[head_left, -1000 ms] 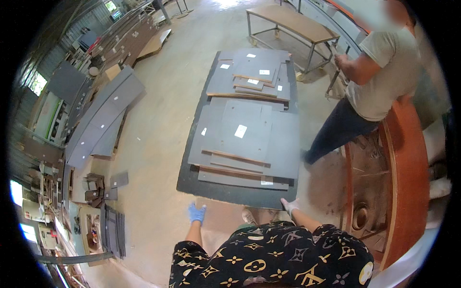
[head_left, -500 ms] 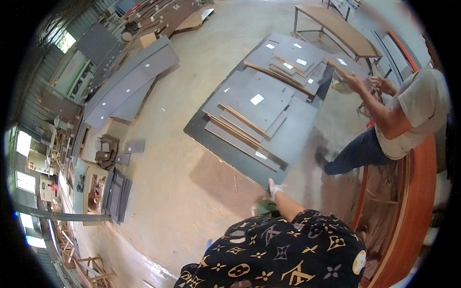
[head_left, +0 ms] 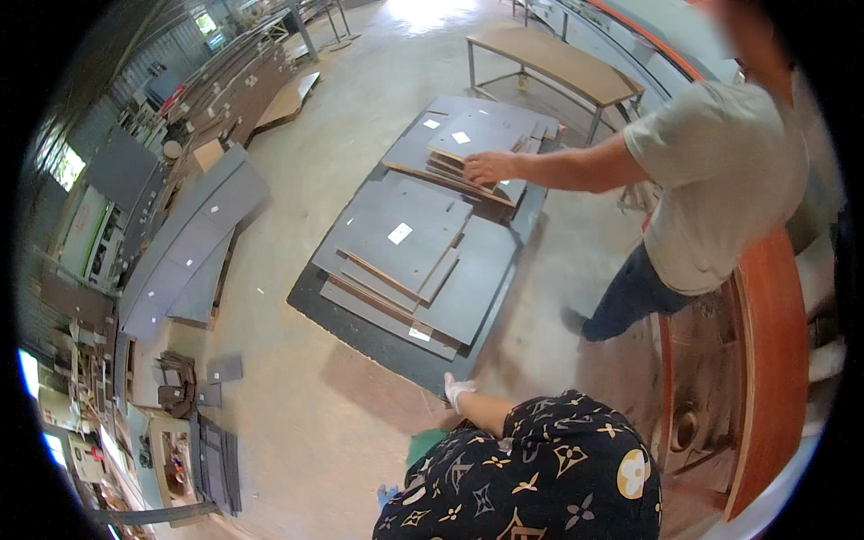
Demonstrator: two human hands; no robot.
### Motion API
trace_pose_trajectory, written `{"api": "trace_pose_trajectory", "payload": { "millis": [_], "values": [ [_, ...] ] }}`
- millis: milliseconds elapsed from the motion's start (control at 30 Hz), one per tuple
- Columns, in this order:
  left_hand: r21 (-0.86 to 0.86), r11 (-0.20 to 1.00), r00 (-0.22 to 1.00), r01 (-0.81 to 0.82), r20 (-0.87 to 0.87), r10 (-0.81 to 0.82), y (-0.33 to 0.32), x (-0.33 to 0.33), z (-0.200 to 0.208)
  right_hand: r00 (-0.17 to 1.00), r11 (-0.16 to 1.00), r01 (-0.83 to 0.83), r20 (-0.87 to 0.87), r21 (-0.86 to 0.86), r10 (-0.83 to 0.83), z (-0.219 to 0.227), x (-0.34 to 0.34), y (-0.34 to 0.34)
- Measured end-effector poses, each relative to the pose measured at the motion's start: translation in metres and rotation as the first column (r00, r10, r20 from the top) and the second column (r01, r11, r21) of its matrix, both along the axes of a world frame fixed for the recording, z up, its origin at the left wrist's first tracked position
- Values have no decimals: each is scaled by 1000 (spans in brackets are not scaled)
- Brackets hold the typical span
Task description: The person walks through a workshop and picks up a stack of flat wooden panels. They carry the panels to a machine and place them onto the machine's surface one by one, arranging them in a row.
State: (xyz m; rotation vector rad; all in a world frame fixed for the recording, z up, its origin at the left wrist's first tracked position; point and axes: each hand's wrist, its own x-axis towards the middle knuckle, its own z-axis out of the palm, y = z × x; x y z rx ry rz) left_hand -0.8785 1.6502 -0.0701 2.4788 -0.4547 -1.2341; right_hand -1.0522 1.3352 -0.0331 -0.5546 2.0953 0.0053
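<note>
Several grey-brown boards [head_left: 405, 243] lie stacked on a large dark panel [head_left: 378, 346] on the concrete floor. My right hand [head_left: 457, 389], in a white glove, reaches down to the near edge of that dark panel; its grip is too small to make out. Only a bit of my left hand [head_left: 387, 494], in a blue glove, shows low beside my black patterned shirt [head_left: 531, 477]. A co-worker in a grey shirt [head_left: 720, 180] stands to the right and lays a hand [head_left: 490, 166] on a smaller board pile [head_left: 468, 144] at the far end.
A long stack of grey panels [head_left: 184, 252] runs along the left. Small offcuts [head_left: 207, 387] and racks crowd the lower left. A metal-legged table with a wooden top [head_left: 558, 63] stands at the back. A curved red-brown wooden piece [head_left: 774, 360] is at the right.
The view has swung and come nearer to the boards. The co-worker has stretched an arm out onto the far pile. My right hand has gone down to the dark panel's edge.
</note>
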Motion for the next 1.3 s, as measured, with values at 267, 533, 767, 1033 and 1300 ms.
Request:
{"api": "trace_pose_trajectory", "payload": {
  "millis": [267, 533, 767, 1033, 1300],
  "values": [
    [20, 997, 997, -73, 6, 73, 56, 34, -16, 968, 999, -14, 248, -43, 24, -106, 16, 8],
    [95, 976, 981, -195, 28, 193, 182, 148, 3, 843, 967, 255, 487, 10, -227, -54, 76, 21],
    [79, 967, 969, -243, 72, 238, 211, 280, 2, 775, 963, 230, 572, 143, -270, -48, 165, 10],
    [-98, 952, 955, -289, -93, 280, 52, 361, -59, 713, 920, 371, 598, 123, -367, -65, 275, -49],
    [-124, 954, 957, 275, 128, -259, -80, 481, -79, 598, 862, 470, 651, 187, -468, -114, 409, -107]
  ]
}}
